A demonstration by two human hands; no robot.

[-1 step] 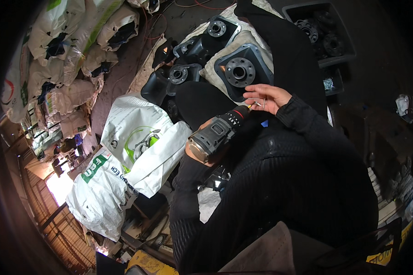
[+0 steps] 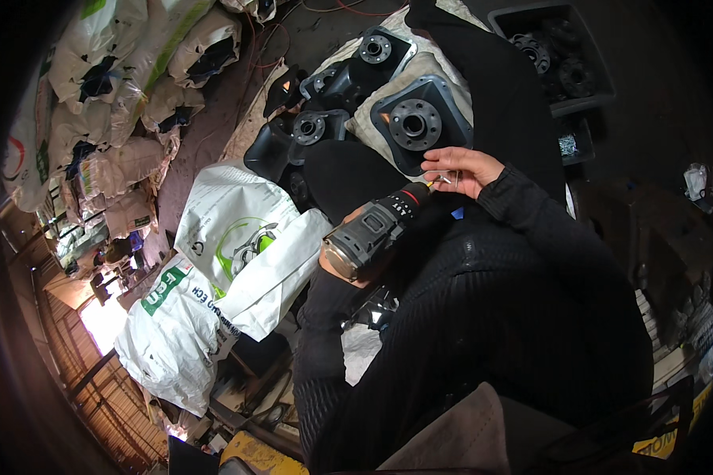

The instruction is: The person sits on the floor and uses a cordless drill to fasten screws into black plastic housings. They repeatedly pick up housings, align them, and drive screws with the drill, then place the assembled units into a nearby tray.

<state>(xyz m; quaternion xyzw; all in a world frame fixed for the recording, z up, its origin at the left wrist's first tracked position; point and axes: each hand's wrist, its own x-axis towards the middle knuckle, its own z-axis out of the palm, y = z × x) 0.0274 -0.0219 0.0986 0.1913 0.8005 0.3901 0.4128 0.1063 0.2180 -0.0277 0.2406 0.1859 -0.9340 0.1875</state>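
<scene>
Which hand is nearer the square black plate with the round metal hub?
Right. The right hand pinches small screws just below the square black plate, nearly touching it. The left hand grips the grey cordless drill farther down.

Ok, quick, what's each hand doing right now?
Left hand: closed around the cordless drill.
Right hand: fingers pinching small screws at the drill's tip.

Head-worn fisheye looks steeply down, close over lap.

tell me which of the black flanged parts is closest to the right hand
The square grey-black flanged plate lying flat just above the right hand, its round hub facing up; the other flanged parts lie farther off, up and left.
</scene>
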